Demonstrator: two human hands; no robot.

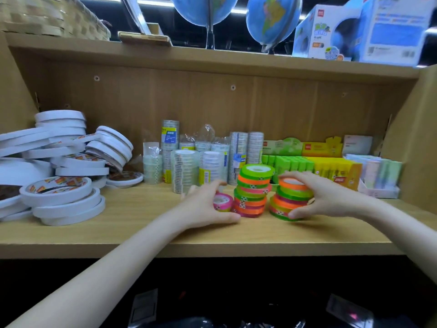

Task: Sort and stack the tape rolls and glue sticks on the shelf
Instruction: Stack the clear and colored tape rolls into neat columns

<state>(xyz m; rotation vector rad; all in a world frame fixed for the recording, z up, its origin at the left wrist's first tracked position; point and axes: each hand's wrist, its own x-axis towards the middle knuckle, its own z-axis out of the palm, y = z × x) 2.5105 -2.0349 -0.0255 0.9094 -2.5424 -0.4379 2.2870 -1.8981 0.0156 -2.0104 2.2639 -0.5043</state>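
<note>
On the wooden shelf (146,230) two stacks of neon tape rolls stand side by side. My left hand (205,207) curls around a small pink roll (222,202) lying beside the taller middle stack (254,190) of green, orange and pink rolls. My right hand (316,197) grips the shorter right stack (289,201) from the top and side. Clear tape rolls (189,166) in sleeves stand behind. Boxes of green and yellow glue sticks (314,168) sit at the back right.
A loose heap of white double-sided tape rolls (59,171) fills the shelf's left side. Pastel packs in a tray (378,178) stand at the far right. The upper shelf holds globes (272,20), a boxed globe (326,34) and a woven basket (52,17).
</note>
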